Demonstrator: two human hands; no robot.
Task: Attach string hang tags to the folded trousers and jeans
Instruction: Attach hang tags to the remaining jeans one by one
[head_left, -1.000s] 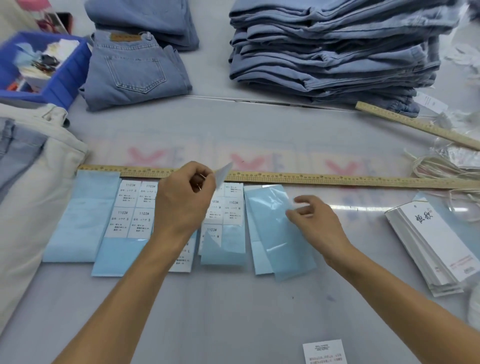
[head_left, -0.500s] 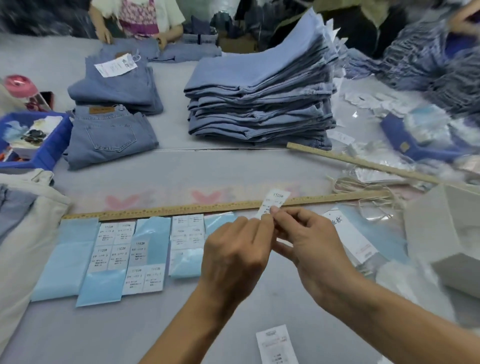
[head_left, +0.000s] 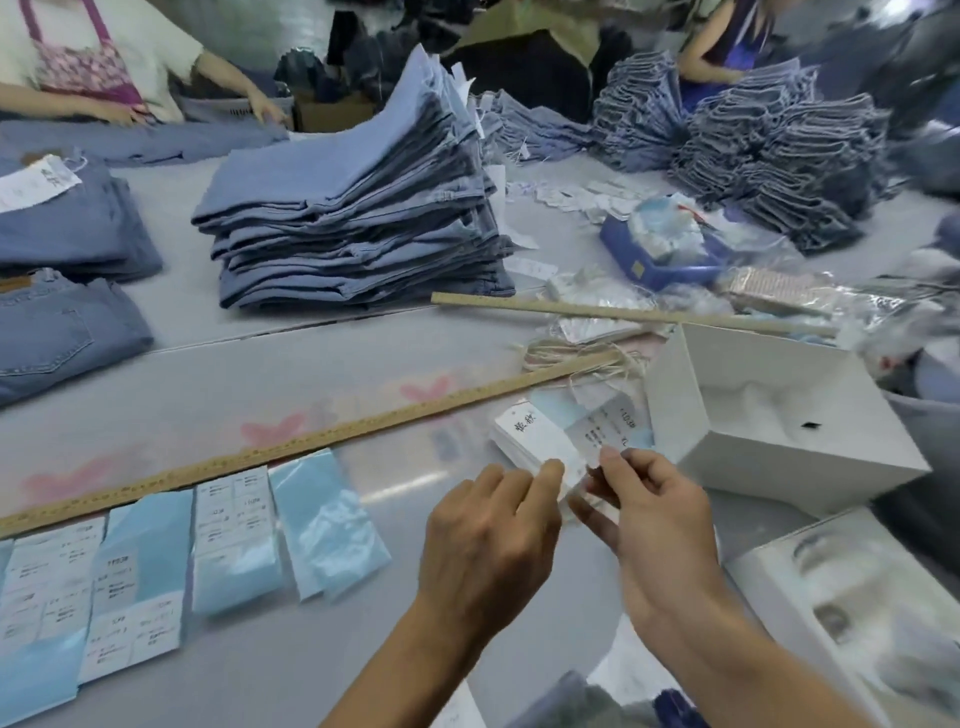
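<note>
The grey work table (head_left: 311, 670) has a smooth, matte surface. On its far half stands a tall stack of folded jeans (head_left: 353, 208), light blue denim with soft layered edges. A white cardboard box (head_left: 779, 415), rectangular and open-topped, sits at the right. A long wooden ruler (head_left: 311, 441) with fine printed graduations lies diagonally across the table. Glossy pale-blue sticker sheets (head_left: 145, 587) lie flat in a row below it; their white labels carry small print, too blurred to read. A bundle of tan strings (head_left: 576, 358) rests against the ruler's far end. A stack of white hang tags (head_left: 535, 439), printed with two black Chinese characters, lies near the box. The right hand (head_left: 654, 514) pinches a small white printed sticker (head_left: 608, 431) between thumb and forefinger, fingers curled. The left hand (head_left: 488, 540), fingers curled, touches its fingertips to the sticker's lower edge; its grip cannot be confirmed.
</note>
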